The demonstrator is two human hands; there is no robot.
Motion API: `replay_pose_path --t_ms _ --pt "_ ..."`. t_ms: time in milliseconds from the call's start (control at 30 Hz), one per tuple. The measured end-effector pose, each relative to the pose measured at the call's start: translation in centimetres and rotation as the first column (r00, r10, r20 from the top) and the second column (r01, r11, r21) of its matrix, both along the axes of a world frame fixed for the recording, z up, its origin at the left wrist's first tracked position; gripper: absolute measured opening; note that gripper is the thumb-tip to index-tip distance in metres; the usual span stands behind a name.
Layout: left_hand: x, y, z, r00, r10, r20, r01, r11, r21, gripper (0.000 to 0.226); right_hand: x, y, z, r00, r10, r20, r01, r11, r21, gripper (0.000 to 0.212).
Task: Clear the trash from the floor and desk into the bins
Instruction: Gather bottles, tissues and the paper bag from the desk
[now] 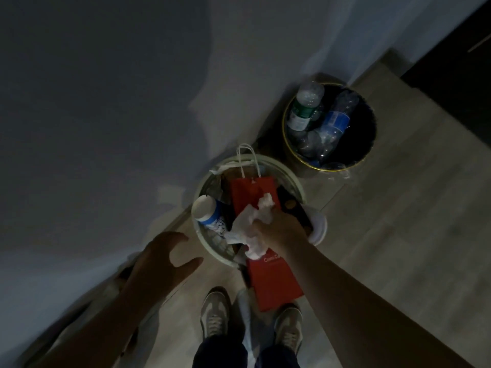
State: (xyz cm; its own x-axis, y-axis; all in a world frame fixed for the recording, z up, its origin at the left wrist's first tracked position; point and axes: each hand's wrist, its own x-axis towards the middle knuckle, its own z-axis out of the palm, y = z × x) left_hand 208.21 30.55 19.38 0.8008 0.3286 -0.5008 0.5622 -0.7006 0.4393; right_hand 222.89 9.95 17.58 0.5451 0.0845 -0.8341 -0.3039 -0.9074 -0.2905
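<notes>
Right hand [279, 229] was closed around a wad of crumpled white paper [249, 221], held directly above the pale bin [293, 183]. Left hand [164, 253] was open with fingers spread, holding nothing, just left of that bin's rim and apart from the paper. Inside the pale bin lay a red paper bag [247, 192] and a paper cup [206, 211]. The dark bin [370, 139] beside it held plastic bottles [305, 107].

Left of the white bin [292, 179], the left hand [162, 256] is motion-blurred; above it, crumpled tissue [249, 221] hides the right hand's [279, 227] fingers and the red bag's [273, 282] middle.
</notes>
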Motion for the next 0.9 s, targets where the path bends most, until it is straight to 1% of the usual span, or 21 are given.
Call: replay_pose_path --t_ms 67,233,333,433,533,600,667,733,800,900 --pt "-0.5 0.6 -0.5 0.999 -0.012 -0.040 0.013 1.000 0.017 0.054 -0.6 -0.1 -1.6 0.992 0.121 0.045 -0.116 0.987 -0.109 0.056" --pt "-1.1 1.2 -1.3 0.999 -0.028 -0.043 0.028 1.000 -0.003 0.054 -1.7 1.9 -4.4 0.960 0.268 0.077 -0.248 0.947 -0.205 0.081" --pt "-1.0 1.4 -1.7 0.997 -0.038 -0.060 0.037 0.999 -0.012 0.055 -2.1 2.0 -5.8 0.934 0.328 0.142 -0.275 0.913 -0.300 0.081" --pt "-0.8 1.6 -1.8 0.996 -0.061 -0.068 0.061 0.998 0.001 0.056 -2.0 1.9 -6.7 0.913 0.374 0.162 -0.302 0.888 -0.347 0.084" --pt "-0.2 1.5 -1.3 0.998 -0.030 -0.058 0.029 1.000 -0.009 0.053 -1.7 1.7 -6.1 0.938 0.306 0.164 -0.251 0.924 -0.288 0.084" --pt "0.4 1.1 -0.3 0.999 -0.005 -0.042 0.004 1.000 -0.017 0.051 -1.3 1.4 -4.8 0.956 0.236 0.172 -0.193 0.953 -0.232 0.080" --pt "1.1 0.6 1.0 0.999 0.009 -0.034 -0.010 1.000 -0.023 0.051 -1.1 0.8 -2.8 0.958 0.201 0.206 -0.161 0.967 -0.196 0.081" --pt "1.7 0.1 2.7 0.999 -0.006 -0.034 0.005 1.000 -0.024 0.050 -1.1 0.0 -0.5 0.934 0.221 0.279 -0.180 0.970 -0.164 0.080" --pt "2.1 -0.3 4.6 0.999 -0.022 -0.026 0.022 0.999 -0.023 0.050 -1.1 -0.9 2.0 0.910 0.243 0.337 -0.210 0.969 -0.130 0.073" --pt "2.6 -0.8 8.1 1.000 -0.028 0.004 0.028 0.999 -0.017 0.049 -1.0 -1.9 6.4 0.896 0.251 0.367 -0.230 0.968 -0.101 0.065"
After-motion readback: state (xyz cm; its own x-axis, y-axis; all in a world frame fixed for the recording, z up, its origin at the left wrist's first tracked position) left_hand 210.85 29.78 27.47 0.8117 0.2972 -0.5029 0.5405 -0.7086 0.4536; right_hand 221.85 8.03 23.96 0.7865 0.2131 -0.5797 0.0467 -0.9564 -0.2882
